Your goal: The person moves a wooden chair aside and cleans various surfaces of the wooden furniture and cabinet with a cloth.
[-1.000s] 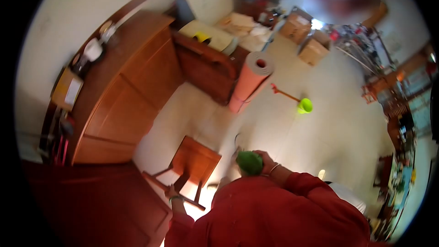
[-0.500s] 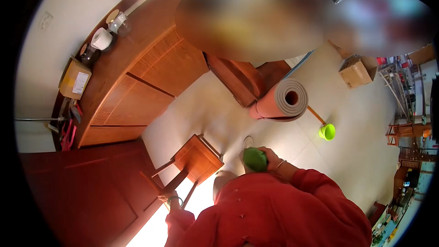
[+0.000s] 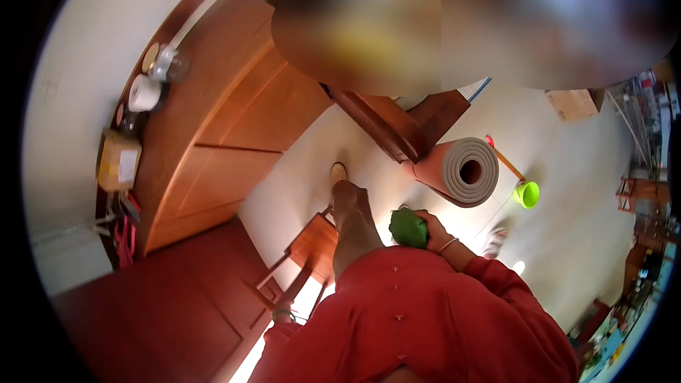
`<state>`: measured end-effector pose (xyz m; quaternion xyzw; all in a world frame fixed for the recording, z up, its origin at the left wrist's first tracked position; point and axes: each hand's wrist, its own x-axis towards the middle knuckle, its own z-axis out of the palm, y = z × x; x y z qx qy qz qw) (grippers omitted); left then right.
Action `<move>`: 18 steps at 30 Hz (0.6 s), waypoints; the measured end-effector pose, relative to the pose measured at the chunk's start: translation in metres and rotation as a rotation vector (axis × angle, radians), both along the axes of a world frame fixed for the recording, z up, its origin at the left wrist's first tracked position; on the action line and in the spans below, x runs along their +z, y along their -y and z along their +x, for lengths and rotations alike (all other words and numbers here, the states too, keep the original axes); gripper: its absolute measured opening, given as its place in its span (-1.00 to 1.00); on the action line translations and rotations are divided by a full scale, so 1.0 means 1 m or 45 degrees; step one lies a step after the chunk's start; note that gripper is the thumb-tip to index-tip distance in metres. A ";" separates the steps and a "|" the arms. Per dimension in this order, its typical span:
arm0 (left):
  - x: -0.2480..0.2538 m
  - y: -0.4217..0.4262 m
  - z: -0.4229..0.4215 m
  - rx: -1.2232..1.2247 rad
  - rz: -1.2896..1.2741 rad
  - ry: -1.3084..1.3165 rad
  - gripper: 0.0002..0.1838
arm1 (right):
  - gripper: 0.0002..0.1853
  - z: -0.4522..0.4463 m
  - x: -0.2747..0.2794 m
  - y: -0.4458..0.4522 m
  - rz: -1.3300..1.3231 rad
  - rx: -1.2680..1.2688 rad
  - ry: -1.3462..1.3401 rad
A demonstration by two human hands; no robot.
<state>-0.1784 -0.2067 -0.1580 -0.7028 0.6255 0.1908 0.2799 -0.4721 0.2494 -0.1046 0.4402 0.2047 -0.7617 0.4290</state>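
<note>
My left hand (image 3: 282,310) is low on the left, its fingers wrapped round a slat or leg of a small wooden stool (image 3: 312,242). The stool is tilted, its square top facing away from me, and my leg partly covers it. In front of my waist, my right hand (image 3: 435,231) is closed on a bunched green cloth (image 3: 408,230). The hand's underside is hidden, and the cloth covers some of the fingers.
A rolled mat (image 3: 454,170) lies ahead beside brown wooden furniture (image 3: 383,124). Right of it is a lime-green cup-shaped object (image 3: 527,194) with a stick. Wooden cabinets (image 3: 234,135) line the left, near a dark red door (image 3: 149,305). A cardboard box (image 3: 573,103) sits far right.
My leg has come forward in a step, and the view has shifted. The stool, still in my left hand, is now partly behind my leg. My right hand keeps the green cloth.
</note>
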 end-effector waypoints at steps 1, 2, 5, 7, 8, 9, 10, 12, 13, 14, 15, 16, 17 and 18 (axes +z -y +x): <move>0.000 0.004 -0.016 -0.067 0.051 -0.026 -0.11 | -0.64 -0.004 -0.007 0.002 0.042 -0.024 -0.012; -0.001 0.009 -0.034 -0.138 0.111 -0.049 -0.14 | -0.64 -0.009 -0.015 0.006 0.041 -0.069 -0.008; -0.006 0.030 -0.097 -0.388 0.315 -0.127 -0.23 | -0.65 -0.024 -0.034 0.029 0.030 -0.234 0.008; -0.005 0.047 -0.147 -0.518 0.473 -0.149 -0.28 | -0.67 -0.024 -0.043 0.047 0.143 -0.419 -0.021; -0.002 0.054 -0.174 -0.567 0.558 -0.153 -0.31 | -0.67 -0.022 -0.044 0.057 0.154 -0.467 0.001; -0.002 0.060 -0.202 -0.599 0.646 -0.150 -0.34 | -0.69 -0.023 -0.046 0.069 0.156 -0.524 0.088; 0.000 0.065 -0.229 -0.624 0.737 -0.139 -0.37 | -0.71 -0.025 -0.047 0.080 0.154 -0.578 0.176; 0.003 0.069 -0.281 -0.652 0.916 -0.075 -0.42 | -0.74 -0.033 -0.040 0.097 0.218 -0.657 0.148; 0.003 0.070 -0.305 -0.664 0.996 -0.032 -0.45 | -0.73 -0.027 -0.059 0.105 0.259 -0.657 0.098; 0.005 0.069 -0.328 -0.678 1.066 0.028 -0.47 | -0.72 -0.027 -0.054 0.110 0.306 -0.662 0.083; 0.006 0.066 -0.348 -0.689 1.129 0.103 -0.50 | -0.71 -0.027 -0.051 0.115 0.354 -0.667 0.068; 0.006 0.063 -0.367 -0.704 1.182 0.184 -0.52 | -0.71 -0.035 -0.034 0.117 0.361 -0.711 0.092; 0.007 0.059 -0.383 -0.714 1.225 0.275 -0.54 | -0.70 -0.041 -0.020 0.118 0.338 -0.777 0.148; 0.008 0.054 -0.399 -0.719 1.244 0.394 -0.56 | -0.70 -0.041 -0.015 0.119 0.316 -0.845 0.200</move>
